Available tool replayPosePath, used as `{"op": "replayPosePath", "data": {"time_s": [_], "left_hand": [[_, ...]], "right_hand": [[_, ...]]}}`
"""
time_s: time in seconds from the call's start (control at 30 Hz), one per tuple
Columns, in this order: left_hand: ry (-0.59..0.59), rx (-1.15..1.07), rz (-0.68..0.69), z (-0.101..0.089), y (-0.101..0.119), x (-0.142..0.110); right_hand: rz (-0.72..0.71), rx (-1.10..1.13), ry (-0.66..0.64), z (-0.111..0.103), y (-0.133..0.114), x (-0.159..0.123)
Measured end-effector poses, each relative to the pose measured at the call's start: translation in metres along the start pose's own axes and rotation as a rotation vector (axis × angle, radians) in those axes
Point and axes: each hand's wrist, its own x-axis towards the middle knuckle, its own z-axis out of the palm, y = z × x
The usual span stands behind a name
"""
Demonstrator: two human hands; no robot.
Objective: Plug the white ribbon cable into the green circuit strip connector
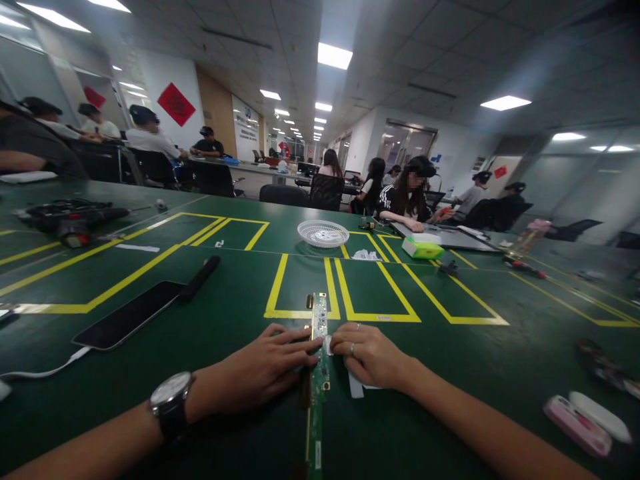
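Note:
A long narrow green circuit board (pixel 319 373) lies on the green table (pixel 240 320), running away from me. My left hand (pixel 265 370), with a wristwatch on its wrist, lies flat with fingers stretched out, the fingertips pressing on the board's left edge. My right hand (pixel 367 353), with rings on two fingers, rests palm down just right of the board, its fingers curled toward the board's edge over a small white piece (pixel 356 385). What the fingertips pinch, if anything, is hidden.
A black phone (pixel 131 315) with a white cable and a black pen-like bar (pixel 200 278) lie left. A white mesh dish (pixel 323 233), a green box (pixel 423 248) and a drill (pixel 70 217) sit farther off. Pink and white cases (pixel 585 420) lie right. Several people sit at the tables.

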Motion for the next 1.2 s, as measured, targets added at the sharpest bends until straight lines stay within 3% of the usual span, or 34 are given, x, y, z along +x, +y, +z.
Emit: {"op": "replayPosePath", "data": {"time_s": [0.23,0.47,0.6,0.8,0.9,1.1,1.2], "left_hand": [[-0.010,0.021,-0.002,-0.002,0.004,0.002],[0.082,0.020,-0.033,-0.002,0.010,0.000],[0.071,0.023,-0.057,-0.005,0.014,-0.001],[0.169,-0.019,-0.062,-0.001,0.010,-0.001],[0.242,-0.019,-0.125,0.005,0.004,-0.002],[0.253,-0.012,-0.175,0.009,0.000,-0.003],[0.251,-0.016,-0.140,0.007,0.001,-0.002]], "right_hand": [[0.007,0.046,0.034,0.004,0.002,-0.002],[0.191,0.215,0.117,0.000,0.006,0.000],[0.075,0.176,0.120,-0.006,0.000,0.004],[-0.011,0.034,-0.056,-0.007,-0.010,0.010],[0.081,-0.032,-0.038,-0.005,0.005,0.005],[0.530,-0.224,0.137,-0.009,0.062,-0.019],[0.579,-0.256,0.143,-0.011,0.075,-0.027]]}}
